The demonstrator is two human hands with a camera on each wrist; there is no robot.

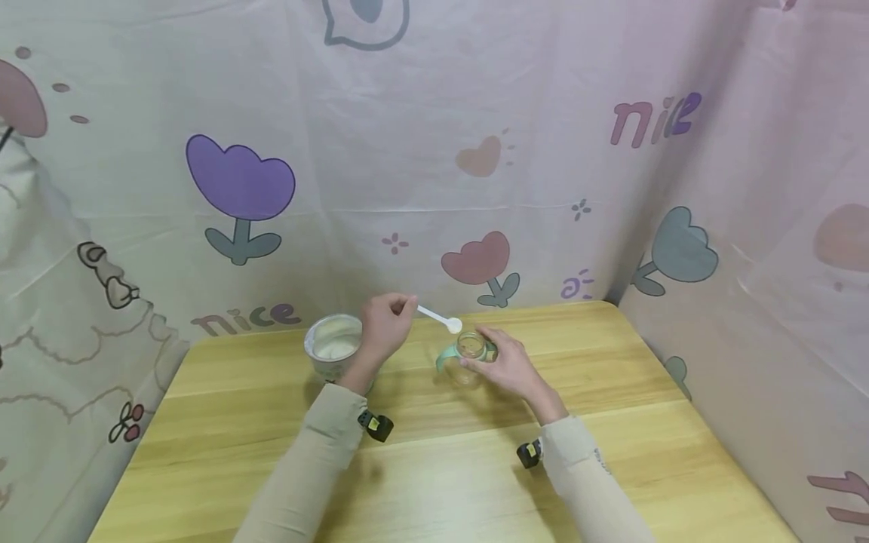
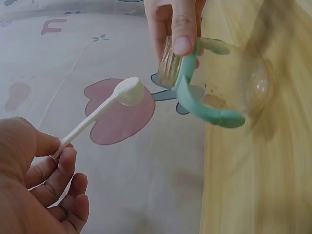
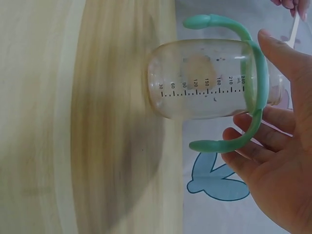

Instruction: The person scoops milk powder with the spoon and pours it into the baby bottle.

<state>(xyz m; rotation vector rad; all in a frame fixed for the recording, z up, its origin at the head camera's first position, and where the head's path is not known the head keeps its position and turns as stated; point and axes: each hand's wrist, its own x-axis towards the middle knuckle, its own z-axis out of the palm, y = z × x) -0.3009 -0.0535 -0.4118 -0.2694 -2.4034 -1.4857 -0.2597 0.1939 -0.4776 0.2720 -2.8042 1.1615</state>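
Note:
My left hand (image 1: 388, 329) pinches the thin handle of a white measuring scoop (image 2: 130, 91) between thumb and fingers. White powder heaps in the scoop's bowl, which hangs just above and left of a baby bottle's mouth in the head view. That clear baby bottle (image 3: 195, 100) has a green two-handled ring and printed measuring marks; its neck is uncapped. Gripping it around the neck and ring is my right hand (image 1: 511, 367), thumb on one side and fingers on the other. The bottle stands upright at the table.
An open tub (image 1: 314, 348) of pale powder stands left of the bottle, partly behind my left wrist. The wooden table (image 1: 434, 483) ends at a patterned cloth (image 1: 400, 151) at the back and sides. Small black cameras (image 1: 376, 425) sit on both wrists.

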